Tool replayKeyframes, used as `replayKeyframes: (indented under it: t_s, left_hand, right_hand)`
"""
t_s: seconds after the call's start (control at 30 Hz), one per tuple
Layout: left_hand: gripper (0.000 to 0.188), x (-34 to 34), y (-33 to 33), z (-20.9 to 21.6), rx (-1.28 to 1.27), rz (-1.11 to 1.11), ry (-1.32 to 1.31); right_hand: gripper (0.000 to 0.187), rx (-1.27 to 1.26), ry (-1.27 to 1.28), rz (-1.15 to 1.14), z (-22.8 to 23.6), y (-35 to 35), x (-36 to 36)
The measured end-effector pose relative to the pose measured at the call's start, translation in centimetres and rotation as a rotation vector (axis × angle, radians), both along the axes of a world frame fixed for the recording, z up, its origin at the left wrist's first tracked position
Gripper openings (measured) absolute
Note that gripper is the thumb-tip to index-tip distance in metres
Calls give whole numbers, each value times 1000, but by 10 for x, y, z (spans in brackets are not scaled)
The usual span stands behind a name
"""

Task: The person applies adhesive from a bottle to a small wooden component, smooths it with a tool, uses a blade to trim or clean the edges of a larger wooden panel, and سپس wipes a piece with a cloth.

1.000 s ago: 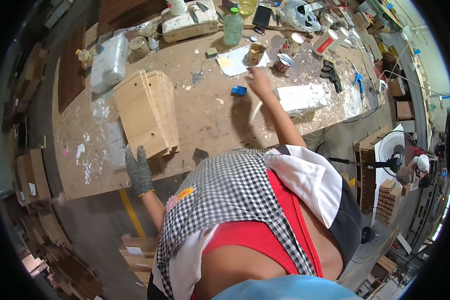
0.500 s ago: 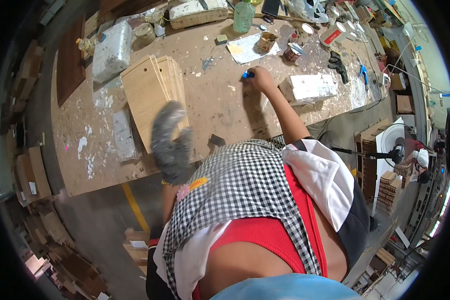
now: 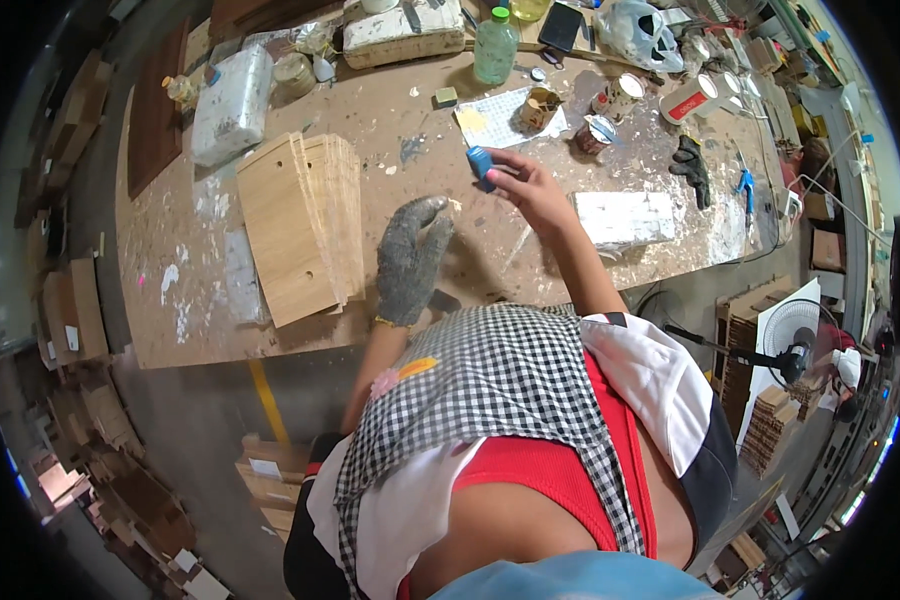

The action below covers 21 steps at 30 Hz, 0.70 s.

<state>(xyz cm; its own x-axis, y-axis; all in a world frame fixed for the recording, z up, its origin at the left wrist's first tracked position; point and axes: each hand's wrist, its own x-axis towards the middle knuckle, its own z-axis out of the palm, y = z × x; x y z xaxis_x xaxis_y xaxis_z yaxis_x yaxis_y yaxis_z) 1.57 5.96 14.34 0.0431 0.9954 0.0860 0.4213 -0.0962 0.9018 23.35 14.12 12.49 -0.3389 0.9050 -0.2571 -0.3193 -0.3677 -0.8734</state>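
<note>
My right hand (image 3: 540, 195), bare, holds a small blue block-shaped object (image 3: 481, 165) between thumb and fingers above the middle of the table; its exact kind is not clear. My left hand (image 3: 406, 260), in a grey work glove, hovers to its left with fingers curved and thumb apart, and I see nothing held in it. Left of that glove lies a fanned stack of thin wooden panels (image 3: 288, 235) with small holes near their ends. A small dark piece (image 3: 444, 301) lies by the near table edge, partly behind the glove.
On the paint-spattered table (image 3: 185, 330) stand white-wrapped blocks (image 3: 625, 218), a green bottle (image 3: 495, 50), an open brown can (image 3: 538, 108) on a paper sheet, and a dark glove (image 3: 690, 170). A fan (image 3: 795, 340) stands beyond the right edge.
My right hand has lifted the blue object off the tabletop and turned it toward me. My gloved left hand has moved right, away from the panels, toward the right hand.
</note>
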Motion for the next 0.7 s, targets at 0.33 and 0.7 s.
replayKeyframes:
  t_s: [0.33, 0.7]
  left_hand:
    - [51, 21, 35, -24, 6, -53, -187]
    - [46, 30, 44, -22, 6, 15, -137]
  right_hand:
    - [53, 554, -268, -35, 41, -17, 4]
    - [36, -28, -24, -79, 23, -4, 16]
